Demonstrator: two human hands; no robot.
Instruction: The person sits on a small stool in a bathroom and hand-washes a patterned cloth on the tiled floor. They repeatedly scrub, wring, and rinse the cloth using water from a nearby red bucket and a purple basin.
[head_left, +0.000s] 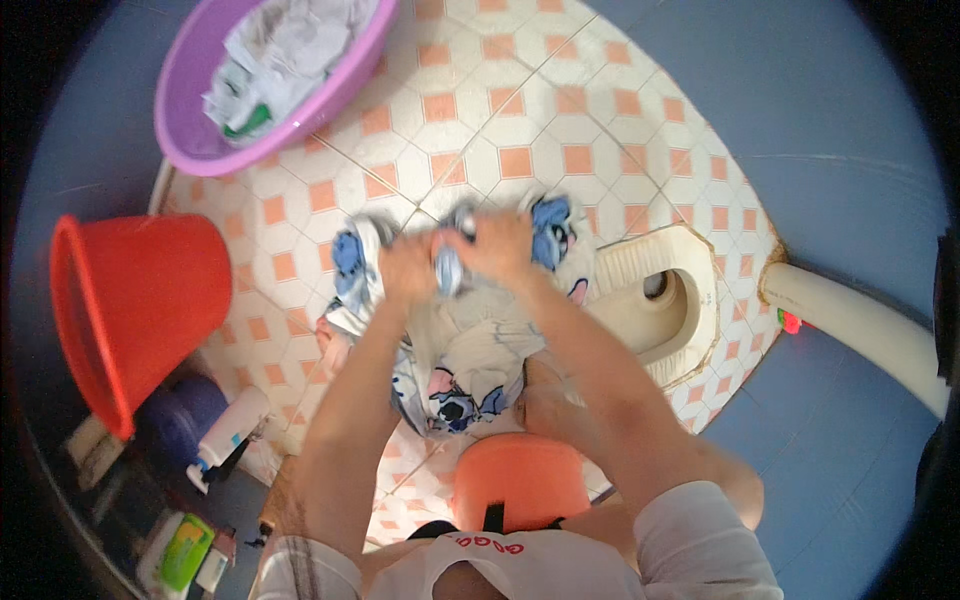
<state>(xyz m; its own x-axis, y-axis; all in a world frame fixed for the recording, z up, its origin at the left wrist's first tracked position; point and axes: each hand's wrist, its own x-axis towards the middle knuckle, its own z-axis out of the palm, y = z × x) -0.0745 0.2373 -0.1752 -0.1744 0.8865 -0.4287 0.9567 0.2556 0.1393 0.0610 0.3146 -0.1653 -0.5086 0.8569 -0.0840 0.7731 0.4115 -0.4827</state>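
A white cloth garment with blue cartoon figures (480, 330) hangs bunched between my arms, low over the tiled floor. My left hand (409, 266) grips a bunched part of it, left of the middle. Close beside it, my right hand (499, 244) is closed on another part of the same cloth. Both hands are blurred, and some of the fingers are hidden by the fabric. Folds of the garment spread out on either side of the hands and down towards my legs.
A purple basin (337, 112) with white clothes stands at the upper left. A red bucket (165, 285) lies at the left, near a pump bottle (232, 427). A squat toilet (701, 300) is at the right, beside a pipe (847, 322). An orange-red plastic object (521, 480) is below me.
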